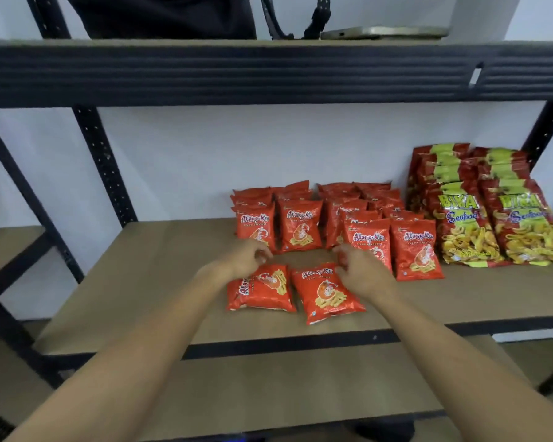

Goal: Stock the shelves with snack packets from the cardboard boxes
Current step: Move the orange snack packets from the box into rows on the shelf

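Two orange prawn-cracker packets lie flat on the shelf board (134,282). The left hand (248,258) has its grip on the top edge of the sideways packet (261,293), fingers curled. The right hand (359,271) pinches the top corner of the second packet (328,293). Just beyond both grips stand four rows of orange packets (339,224); right of the right grip, two rows of Seafood packets (492,212).
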